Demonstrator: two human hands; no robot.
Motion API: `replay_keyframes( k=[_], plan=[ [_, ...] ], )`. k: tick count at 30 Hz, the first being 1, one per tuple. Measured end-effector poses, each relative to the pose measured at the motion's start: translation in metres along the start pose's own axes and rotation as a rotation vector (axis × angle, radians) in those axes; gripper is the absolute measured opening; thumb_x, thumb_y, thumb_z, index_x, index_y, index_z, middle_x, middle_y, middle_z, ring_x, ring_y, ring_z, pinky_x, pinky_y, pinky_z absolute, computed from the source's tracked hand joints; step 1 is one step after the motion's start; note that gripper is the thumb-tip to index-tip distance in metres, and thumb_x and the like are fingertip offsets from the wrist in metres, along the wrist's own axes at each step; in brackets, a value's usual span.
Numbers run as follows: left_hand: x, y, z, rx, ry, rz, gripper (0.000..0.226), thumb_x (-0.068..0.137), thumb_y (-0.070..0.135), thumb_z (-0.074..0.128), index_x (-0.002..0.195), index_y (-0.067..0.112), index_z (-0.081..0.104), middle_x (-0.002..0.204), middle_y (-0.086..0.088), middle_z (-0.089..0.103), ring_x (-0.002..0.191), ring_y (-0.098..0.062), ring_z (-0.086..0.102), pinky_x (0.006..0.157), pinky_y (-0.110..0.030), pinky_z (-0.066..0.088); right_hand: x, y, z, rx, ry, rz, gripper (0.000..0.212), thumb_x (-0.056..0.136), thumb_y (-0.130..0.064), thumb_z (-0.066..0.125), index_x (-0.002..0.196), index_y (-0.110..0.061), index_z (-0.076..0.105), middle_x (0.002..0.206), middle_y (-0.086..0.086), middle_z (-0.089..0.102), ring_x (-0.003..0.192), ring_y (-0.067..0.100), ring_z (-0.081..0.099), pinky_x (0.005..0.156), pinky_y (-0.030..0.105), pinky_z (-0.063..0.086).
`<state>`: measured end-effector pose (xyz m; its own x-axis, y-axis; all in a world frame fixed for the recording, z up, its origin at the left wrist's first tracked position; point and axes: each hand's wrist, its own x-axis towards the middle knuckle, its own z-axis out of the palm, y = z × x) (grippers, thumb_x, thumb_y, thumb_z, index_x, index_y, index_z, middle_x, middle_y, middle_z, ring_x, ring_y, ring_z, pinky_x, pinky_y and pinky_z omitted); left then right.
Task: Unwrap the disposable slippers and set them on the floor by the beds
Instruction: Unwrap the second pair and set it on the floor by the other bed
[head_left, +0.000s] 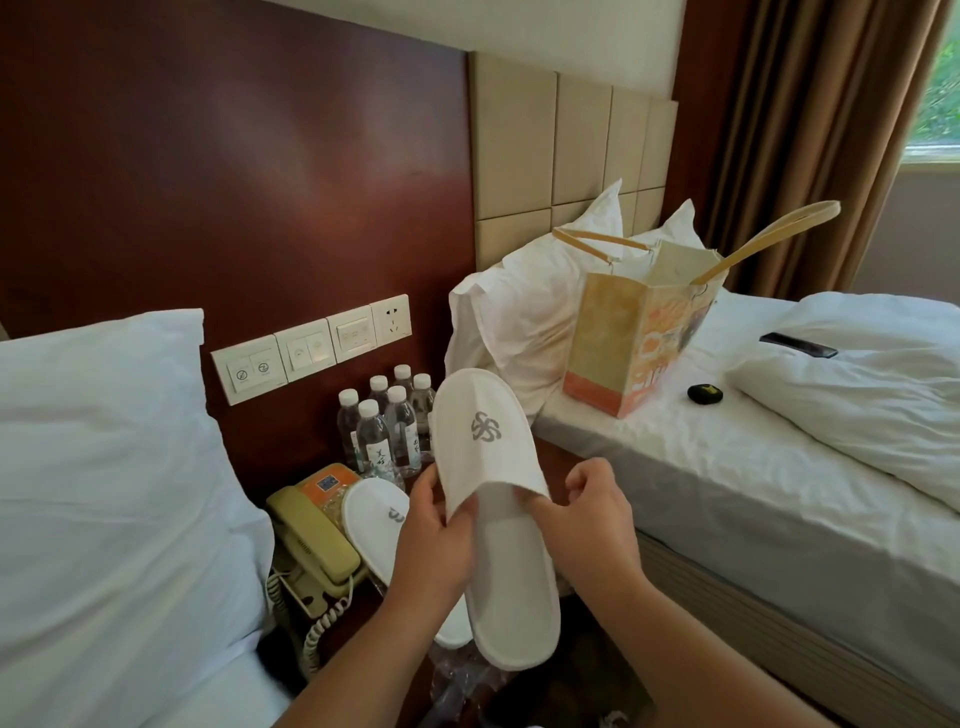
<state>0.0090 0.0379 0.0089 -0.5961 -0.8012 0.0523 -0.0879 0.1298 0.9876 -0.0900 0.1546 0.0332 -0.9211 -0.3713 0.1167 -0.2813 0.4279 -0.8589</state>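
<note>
White slipper (488, 467) held between left hand (434, 535) and right hand (597, 519)

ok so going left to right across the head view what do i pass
white pillow → beige telephone → white slipper with the grey logo, held up → paper gift bag → dark flat device. The water bottles and the second slipper overlap the phone, so they are left out.
</note>
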Motion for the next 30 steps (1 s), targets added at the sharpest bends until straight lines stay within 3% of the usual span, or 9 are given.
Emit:
replay_keyframes(
  k=[4, 6, 9, 14, 18, 21, 23, 26, 30],
  plan=[
    [0.004, -0.002, 0.005, 0.002, 0.058, 0.004, 0.05, 0.097, 0.033, 0.059, 0.143, 0.03, 0.039, 0.125, -0.001, 0.066, 0.104, -0.02, 0.067, 0.082, -0.035, 0.057, -0.035, -0.006, 0.014, 0.013, 0.037, -0.293, 0.032, 0.079, -0.046, 0.067, 0.063, -0.026, 0.048, 0.053, -0.009, 0.05, 0.045, 0.004, 0.043, 0.045, 0.024, 0.042],
    [0.003, -0.004, 0.005, -0.008, 0.036, 0.013, 0.053, 0.095, 0.033, 0.062, 0.143, 0.029, 0.04, 0.124, -0.003, 0.067, 0.103, -0.021, 0.068, 0.081, -0.035, 0.059, -0.045, -0.01, 0.022, 0.082, -0.08, -0.42, 0.014, 0.088, -0.031, 0.059, 0.076, -0.028, 0.065, 0.067, -0.015, 0.06, 0.064, 0.0, 0.057, 0.059, 0.016, 0.05],
    [0.003, -0.007, 0.003, 0.023, 0.01, 0.018, 0.057, 0.092, 0.036, 0.063, 0.144, 0.032, 0.038, 0.118, 0.001, 0.07, 0.097, -0.016, 0.069, 0.063, -0.019, 0.054, -0.037, -0.012, 0.026, 0.059, -0.237, -0.482, 0.027, 0.095, -0.012, 0.045, 0.111, -0.024, 0.064, 0.104, -0.019, 0.052, 0.095, -0.009, 0.049, 0.077, -0.002, 0.035],
    [0.001, -0.019, 0.004, 0.092, -0.112, 0.076, 0.064, 0.091, 0.038, 0.065, 0.146, 0.043, 0.032, 0.124, 0.016, 0.063, 0.103, -0.005, 0.065, 0.064, -0.012, 0.053, -0.012, -0.009, 0.032, -0.234, -0.41, -0.397, 0.025, 0.091, -0.011, 0.041, 0.099, -0.021, 0.062, 0.108, 0.002, 0.06, 0.09, 0.015, 0.051, 0.08, 0.026, 0.045],
    [0.009, -0.032, 0.003, 0.013, -0.265, 0.056, 0.073, 0.09, 0.033, 0.068, 0.145, 0.058, 0.026, 0.118, 0.021, 0.068, 0.104, -0.005, 0.067, 0.081, -0.032, 0.06, -0.001, -0.01, 0.032, -0.376, -0.414, -0.329, 0.015, 0.088, -0.009, 0.052, 0.092, -0.016, 0.065, 0.097, 0.008, 0.063, 0.084, 0.023, 0.057, 0.071, 0.028, 0.044],
    [0.015, -0.044, -0.008, 0.122, -0.352, 0.049, 0.092, 0.074, 0.041, 0.078, 0.145, 0.059, 0.021, 0.102, 0.024, 0.066, 0.095, -0.005, 0.069, 0.071, -0.018, 0.056, 0.008, -0.005, 0.028, -0.403, -0.375, -0.314, 0.007, 0.089, -0.008, 0.052, 0.083, -0.009, 0.054, 0.082, 0.007, 0.054, 0.089, 0.033, 0.063, 0.069, 0.032, 0.045],
    [0.019, -0.057, -0.019, 0.209, -0.283, 0.037, 0.094, 0.063, 0.052, 0.078, 0.143, 0.053, 0.027, 0.102, 0.027, 0.061, 0.095, 0.0, 0.064, 0.07, -0.014, 0.052, 0.013, -0.004, 0.025, -0.437, -0.375, -0.196, 0.012, 0.084, -0.01, 0.062, 0.079, -0.013, 0.051, 0.086, 0.005, 0.055, 0.091, 0.03, 0.062, 0.075, 0.036, 0.052],
    [0.029, -0.082, -0.033, 0.421, -0.073, -0.016, 0.078, 0.068, 0.047, 0.078, 0.137, 0.038, 0.044, 0.107, 0.013, 0.052, 0.093, -0.008, 0.056, 0.08, -0.031, 0.052, 0.018, 0.003, 0.025, -0.393, -0.361, -0.109, 0.018, 0.084, -0.011, 0.063, 0.073, -0.014, 0.049, 0.089, 0.001, 0.056, 0.086, 0.021, 0.059, 0.08, 0.036, 0.053],
    [0.041, -0.103, -0.036, 0.762, 0.075, -0.139, 0.074, 0.067, 0.053, 0.078, 0.129, 0.027, 0.046, 0.112, 0.002, 0.045, 0.105, -0.021, 0.054, 0.079, -0.032, 0.048, 0.018, 0.015, 0.03, -0.324, -0.333, -0.151, 0.039, 0.088, -0.007, 0.054, 0.053, -0.021, 0.044, 0.064, -0.011, 0.048, 0.06, 0.002, 0.045, 0.059, 0.02, 0.039]
  ],
)
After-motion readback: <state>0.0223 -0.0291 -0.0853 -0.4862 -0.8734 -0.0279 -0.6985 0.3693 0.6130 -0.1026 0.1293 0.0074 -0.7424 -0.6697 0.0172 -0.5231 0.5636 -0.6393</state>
